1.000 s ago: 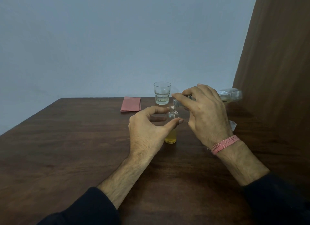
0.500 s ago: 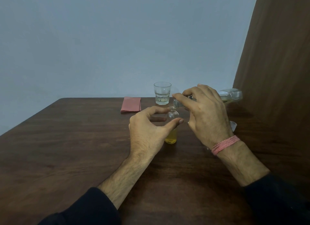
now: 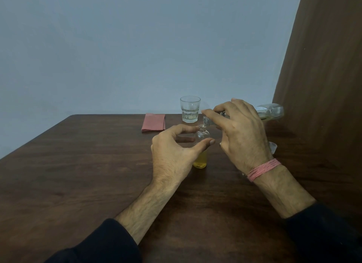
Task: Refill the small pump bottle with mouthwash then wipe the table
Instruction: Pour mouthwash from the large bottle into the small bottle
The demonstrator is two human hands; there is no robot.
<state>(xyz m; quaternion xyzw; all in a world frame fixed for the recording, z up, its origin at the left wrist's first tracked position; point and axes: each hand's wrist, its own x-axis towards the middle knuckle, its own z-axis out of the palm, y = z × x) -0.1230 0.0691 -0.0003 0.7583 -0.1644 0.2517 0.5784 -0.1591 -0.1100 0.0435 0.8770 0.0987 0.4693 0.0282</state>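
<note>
Dark wood-grain table (image 3: 78, 184), matte. Right hand (image 3: 242, 137) wraps the clear mouthwash bottle (image 3: 271, 112), long axis approx. horizontal, mouth directly over the small bottle's neck, nearly touching. Left hand (image 3: 172, 155) curls thumb & fingers round the small pump bottle (image 3: 201, 145), upright centre-table, glass-clear, yellow liquid w/ room above. Pump not fitted. Folded pink cloth (image 3: 153, 122) lies farther back, left.

- A plain pale blue-grey wall (image 3: 137, 47) stands behind.
- A brown curtain (image 3: 323, 66) hangs at right.
- A dark wooden table (image 3: 68, 174) fills the foreground, dimly lit.
</note>
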